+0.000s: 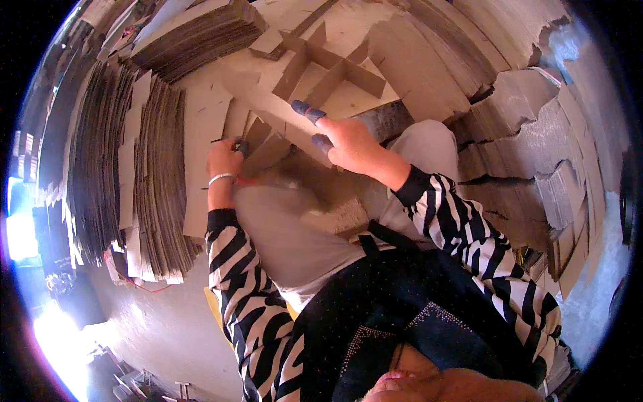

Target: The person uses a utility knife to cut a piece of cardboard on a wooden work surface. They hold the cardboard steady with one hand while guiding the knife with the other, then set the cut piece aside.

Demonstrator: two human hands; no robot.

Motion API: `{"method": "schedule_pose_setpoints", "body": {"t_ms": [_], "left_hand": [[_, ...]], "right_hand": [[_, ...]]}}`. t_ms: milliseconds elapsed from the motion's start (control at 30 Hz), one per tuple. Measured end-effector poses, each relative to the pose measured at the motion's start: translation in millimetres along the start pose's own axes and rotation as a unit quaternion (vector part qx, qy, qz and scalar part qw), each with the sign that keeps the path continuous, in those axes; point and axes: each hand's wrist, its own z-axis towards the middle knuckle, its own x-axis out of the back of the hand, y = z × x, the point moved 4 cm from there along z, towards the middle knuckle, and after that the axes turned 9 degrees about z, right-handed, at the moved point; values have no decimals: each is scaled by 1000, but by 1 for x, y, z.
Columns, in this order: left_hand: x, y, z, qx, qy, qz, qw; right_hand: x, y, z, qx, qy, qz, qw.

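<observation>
My left hand [226,162], a white band at its wrist, is closed at the edge of some brown cardboard strips [266,153], a dark cover on its thumb tip. It seems to pinch one strip, though the fingers partly hide the grip. To its right, my right hand [358,146] reaches over the work surface with thumb and forefinger spread apart, both tips in dark covers. Nothing shows between them. Just beyond the right fingertips stands a slotted cardboard divider [365,79], its strips crossing upright.
Tall stacks of cardboard strips [161,174] stand at the left, and another stack [201,37] lies at the far left. Cardboard sheets [422,63] and layered piles [506,114] crowd the right side. A dark grey block [385,120] sits beside my right wrist.
</observation>
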Motion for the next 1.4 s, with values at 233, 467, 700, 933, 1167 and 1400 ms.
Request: {"method": "schedule_pose_setpoints", "body": {"t_ms": [233,467,700,933,1167,1400], "left_hand": [[12,-2,5,58,59,61,995],[26,8,-29,-80,208,84,971],[-15,30,-31,-124,-63,119,983],[-27,28,-62,-124,-69,76,987],[-35,81,-44,-155,-31,77,984],[-45,96,-50,-169,-66,80,980]], "right_hand": [[6,-13,5,7,-53,-22,998],[-18,-34,38,16,-100,-55,993],[-10,-27,48,24,-96,-94,991],[-37,-28,39,57,-135,-109,983],[-27,33,-17,15,-123,-150,981],[-22,27,-28,85,-52,-150,984]]}}
